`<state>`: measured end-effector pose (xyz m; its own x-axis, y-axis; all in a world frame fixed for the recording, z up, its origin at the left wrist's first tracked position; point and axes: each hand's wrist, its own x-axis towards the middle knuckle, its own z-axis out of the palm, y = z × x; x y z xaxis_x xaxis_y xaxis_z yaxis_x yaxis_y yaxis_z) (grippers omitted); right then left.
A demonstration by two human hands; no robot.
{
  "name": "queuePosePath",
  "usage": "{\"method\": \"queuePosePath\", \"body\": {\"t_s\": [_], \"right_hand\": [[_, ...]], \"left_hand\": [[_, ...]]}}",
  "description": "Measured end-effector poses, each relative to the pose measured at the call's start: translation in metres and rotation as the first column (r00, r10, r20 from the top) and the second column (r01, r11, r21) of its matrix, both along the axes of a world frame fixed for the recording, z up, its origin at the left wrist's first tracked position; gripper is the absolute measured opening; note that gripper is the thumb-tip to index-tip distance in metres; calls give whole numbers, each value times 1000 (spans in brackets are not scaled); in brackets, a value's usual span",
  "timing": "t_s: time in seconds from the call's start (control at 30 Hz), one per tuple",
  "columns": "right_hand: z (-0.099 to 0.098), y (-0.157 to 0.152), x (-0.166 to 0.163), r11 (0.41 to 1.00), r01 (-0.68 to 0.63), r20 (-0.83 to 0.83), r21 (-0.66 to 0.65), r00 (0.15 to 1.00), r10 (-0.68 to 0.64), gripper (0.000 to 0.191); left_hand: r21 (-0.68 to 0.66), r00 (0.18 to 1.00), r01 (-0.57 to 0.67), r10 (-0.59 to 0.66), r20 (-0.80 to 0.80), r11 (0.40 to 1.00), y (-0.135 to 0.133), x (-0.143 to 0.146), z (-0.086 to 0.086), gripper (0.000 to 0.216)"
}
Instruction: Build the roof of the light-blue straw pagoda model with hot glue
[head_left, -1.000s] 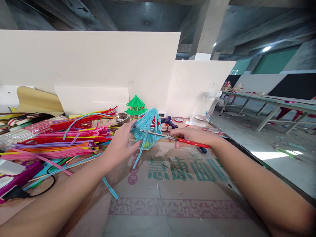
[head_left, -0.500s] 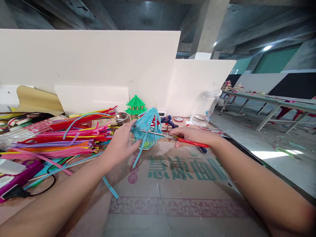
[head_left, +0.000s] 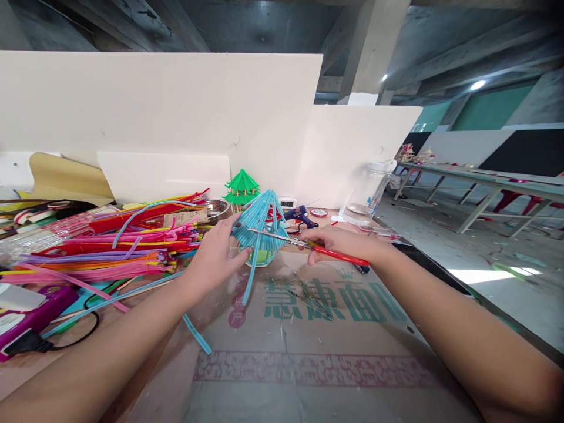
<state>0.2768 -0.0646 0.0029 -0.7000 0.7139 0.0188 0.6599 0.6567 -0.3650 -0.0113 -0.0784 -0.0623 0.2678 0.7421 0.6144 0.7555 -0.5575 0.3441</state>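
Observation:
A cone-shaped roof of light blue pipe cleaners (head_left: 264, 211) is held over the table, its left edge gripped by my left hand (head_left: 220, 249). One longer blue strip (head_left: 251, 279) hangs below its rim. In my right hand (head_left: 328, 239) are scissors (head_left: 337, 255) with red handles, their blades lying across the front of the roof at the long strip. Whether the blades are parted is hard to make out. Under the roof, a pale green base (head_left: 263, 257) partly shows, along with some red parts behind the blue strips.
Bundles of coloured pipe cleaners (head_left: 127, 252) lie at left, near a purple power strip (head_left: 39, 314). Behind the roof stand a green pagoda model (head_left: 242, 189), a small digital display (head_left: 288, 203) and a blue glue gun (head_left: 301, 217). A clear jug (head_left: 366, 191) stands at back right.
The blue roof has tilted more upright and shifted slightly left. Its hanging strip has swung a little to the right, and the scissors have moved slightly left with my right hand.

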Motion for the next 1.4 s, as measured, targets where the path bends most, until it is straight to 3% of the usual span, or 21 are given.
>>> {"method": "queuePosePath", "body": {"t_s": [0.33, 0.53, 0.7, 0.83, 0.93, 1.0, 1.07, 1.1, 1.2, 1.3, 1.4], "right_hand": [[-16, 11, -4, 996, -39, -58, 76, 997, 44, 45], [-14, 11, -2, 993, -98, -14, 64, 995, 99, 40], [-7, 16, 19, 995, -72, 151, -75, 985, 82, 45], [-9, 23, 34, 984, -48, 251, -171, 964, 90, 52], [-18, 30, 41, 988, 26, 324, -152, 946, 24, 55], [-25, 36, 44, 988, 85, 348, -131, 937, -35, 58], [-32, 42, 48, 986, 107, 333, -125, 941, -60, 61], [-35, 45, 49, 987, 106, 315, -117, 947, -64, 62], [-42, 52, 52, 992, 105, 277, -76, 957, -80, 61], [-46, 56, 53, 993, 112, 281, -44, 955, -96, 59], [-47, 57, 55, 993, 112, 283, -50, 955, -93, 59]], "left_hand": [[-24, 1000, 5, -5, 26, 1000, 5, -2, -5, 70], [-61, 998, 12, -9, 56, 998, 11, -8, -10, 71], [-103, 997, 54, -47, 68, 993, 17, -17, -8, 75], [-197, 995, 92, -97, -14, 976, 14, -29, 12, 79], [-247, 999, -16, 3, -54, 969, 7, -47, 36, 56], [-256, 976, -175, 134, -170, 951, 2, -64, 51, 34], [-252, 923, -329, 254, -289, 910, -1, -80, 61, 28], [-256, 909, -342, 250, -333, 904, -1, -87, 63, 28], [-337, 887, -360, 208, -411, 870, 2, -96, 58, 27], [-420, 872, -358, 138, -469, 834, 6, -89, 42, 16], [-377, 843, -391, 163, -513, 839, 7, -76, 26, 10]]}}
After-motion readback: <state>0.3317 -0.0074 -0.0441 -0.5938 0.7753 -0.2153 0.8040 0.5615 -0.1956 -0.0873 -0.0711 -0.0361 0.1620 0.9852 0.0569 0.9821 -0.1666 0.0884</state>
